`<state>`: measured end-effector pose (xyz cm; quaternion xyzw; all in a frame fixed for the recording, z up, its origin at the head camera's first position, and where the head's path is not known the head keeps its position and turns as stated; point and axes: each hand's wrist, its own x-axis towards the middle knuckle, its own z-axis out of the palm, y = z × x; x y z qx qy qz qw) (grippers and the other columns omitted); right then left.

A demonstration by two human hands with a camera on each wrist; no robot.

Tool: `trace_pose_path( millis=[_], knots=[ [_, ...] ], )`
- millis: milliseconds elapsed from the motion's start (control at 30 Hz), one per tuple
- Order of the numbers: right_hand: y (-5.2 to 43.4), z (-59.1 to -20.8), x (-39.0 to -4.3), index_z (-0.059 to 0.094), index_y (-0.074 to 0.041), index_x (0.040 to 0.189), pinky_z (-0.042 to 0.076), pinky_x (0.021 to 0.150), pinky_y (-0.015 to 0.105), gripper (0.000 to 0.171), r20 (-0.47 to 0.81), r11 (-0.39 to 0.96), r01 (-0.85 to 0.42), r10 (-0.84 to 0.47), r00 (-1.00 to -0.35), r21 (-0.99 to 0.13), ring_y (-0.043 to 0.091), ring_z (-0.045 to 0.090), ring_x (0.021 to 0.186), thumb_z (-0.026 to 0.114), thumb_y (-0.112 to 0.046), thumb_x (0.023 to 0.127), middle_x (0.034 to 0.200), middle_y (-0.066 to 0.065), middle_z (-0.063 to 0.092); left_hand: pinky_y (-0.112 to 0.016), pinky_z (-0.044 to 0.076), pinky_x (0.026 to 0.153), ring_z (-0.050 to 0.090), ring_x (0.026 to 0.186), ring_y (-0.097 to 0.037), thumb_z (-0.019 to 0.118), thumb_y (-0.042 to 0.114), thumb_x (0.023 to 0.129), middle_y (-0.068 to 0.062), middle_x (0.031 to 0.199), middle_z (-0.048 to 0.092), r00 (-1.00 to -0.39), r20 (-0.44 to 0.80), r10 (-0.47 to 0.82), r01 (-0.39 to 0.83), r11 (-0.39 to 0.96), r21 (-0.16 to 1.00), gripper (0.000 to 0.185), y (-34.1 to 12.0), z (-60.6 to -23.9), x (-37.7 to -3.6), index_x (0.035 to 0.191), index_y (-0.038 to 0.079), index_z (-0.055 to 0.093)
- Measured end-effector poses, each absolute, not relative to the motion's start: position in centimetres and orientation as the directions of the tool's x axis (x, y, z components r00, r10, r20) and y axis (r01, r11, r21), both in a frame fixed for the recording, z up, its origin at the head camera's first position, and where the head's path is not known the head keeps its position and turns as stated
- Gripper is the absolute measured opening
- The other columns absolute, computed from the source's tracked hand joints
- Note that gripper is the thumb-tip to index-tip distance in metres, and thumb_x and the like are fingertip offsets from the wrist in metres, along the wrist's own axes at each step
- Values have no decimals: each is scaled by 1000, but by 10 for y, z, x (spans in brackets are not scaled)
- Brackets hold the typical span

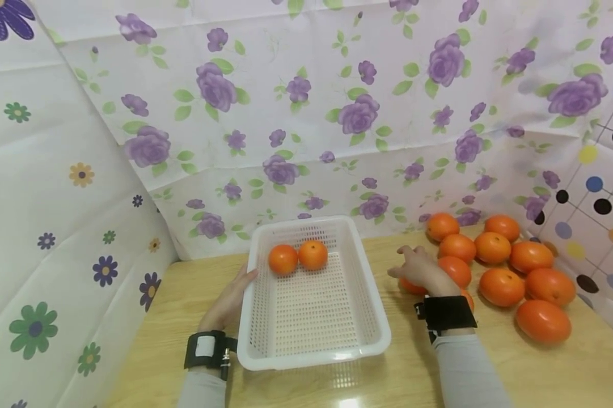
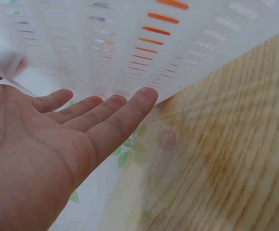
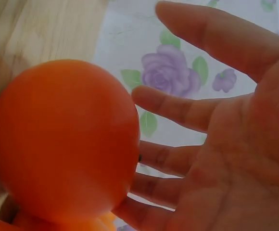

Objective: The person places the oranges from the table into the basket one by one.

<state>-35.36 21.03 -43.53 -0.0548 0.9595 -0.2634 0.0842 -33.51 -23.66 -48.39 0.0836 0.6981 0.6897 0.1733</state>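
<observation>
While the right hand (image 1: pixel 422 271) cups a smooth round orange (image 3: pixel 65 139).

Basket (image 1: pixel 313 345) sitting mid-table (image 1: pixel 148 340), two oranges (image 1: pixel 298 256) lying in its far end; orange pile (image 1: pixel 510 266) lying right.

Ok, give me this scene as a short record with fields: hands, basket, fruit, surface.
left hand: open, straight fingers against the basket's left wall
right hand: open, over an orange fruit at the pile's edge
basket: white, perforated, two orange fruits at its far end
loose fruit pile: right of the basket
surface: wooden table
</observation>
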Motion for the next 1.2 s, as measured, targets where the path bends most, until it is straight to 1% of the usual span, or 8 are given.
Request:
trace_pose_path(
  millis=[233, 433, 533, 633, 733, 867, 1067, 1200],
  knots=[
    [210, -444, -354, 51, 8, 140, 42, 101, 64, 63, -170, 900, -37, -122, -978, -434, 54, 47, 119, 75, -24, 91, 124, 35, 49, -54, 49, 108, 46, 140, -47, 35, 49, 112, -26, 163, 33, -939, -140, 315, -103, 133, 986, 67, -237, -484, -334, 169, 30, 5],
    [208, -452, -357, 57, 6, 135, 43, 101, 60, 50, -137, 922, -49, -110, -985, -385, 48, 50, 115, 68, -6, 87, 120, 30, 53, -54, 51, 106, 47, 139, -47, 34, 47, 113, -26, 162, 34, -937, -142, 320, -108, 122, 987, 65, -237, -484, -334, 169, 31, 5],
    [208, -454, -360, 59, 6, 132, 42, 101, 61, 49, -119, 916, -62, -118, -986, -396, 49, 49, 117, 72, -8, 87, 123, 30, 54, -53, 52, 105, 47, 139, -47, 35, 46, 113, -26, 162, 34, -938, -140, 316, -107, 120, 987, 65, -237, -483, -334, 169, 31, 5],
    [206, -457, -363, 61, 4, 130, 44, 99, 61, 50, -108, 901, -68, -126, -986, -428, 51, 49, 119, 79, -16, 88, 127, 31, 53, -53, 52, 105, 48, 139, -47, 36, 46, 113, -26, 162, 34, -940, -142, 310, -109, 121, 987, 65, -237, -483, -333, 169, 32, 5],
    [203, -458, -364, 62, 3, 128, 47, 94, 60, 51, -112, 881, -63, -130, -985, -468, 53, 48, 117, 82, -22, 89, 128, 33, 49, -52, 52, 105, 49, 138, -47, 36, 47, 112, -26, 162, 35, -942, -146, 301, -111, 129, 985, 66, -238, -483, -333, 169, 32, 6],
    [199, -460, -364, 61, 2, 126, 47, 88, 56, 50, -131, 869, -26, -104, -986, -494, 51, 46, 111, 81, -23, 88, 124, 31, 46, -53, 52, 105, 48, 139, -47, 36, 47, 112, -26, 162, 35, -942, -138, 307, -103, 128, 986, 66, -238, -484, -334, 169, 32, 6],
    [197, -464, -364, 59, 2, 126, 44, 87, 58, 55, -139, 878, 14, -60, -988, -478, 50, 44, 108, 83, -22, 83, 118, 27, 47, -54, 52, 105, 47, 139, -48, 37, 48, 112, -26, 163, 35, -937, -145, 317, -115, 111, 987, 65, -238, -485, -334, 168, 34, 6],
    [195, -467, -365, 59, 1, 123, 45, 83, 56, 53, -133, 884, 24, -43, -990, -466, 49, 45, 105, 82, -21, 81, 114, 25, 48, -55, 50, 107, 45, 140, -48, 37, 48, 112, -26, 163, 33, -933, -156, 325, -134, 87, 987, 65, -238, -485, -333, 168, 34, 5]
  ],
)
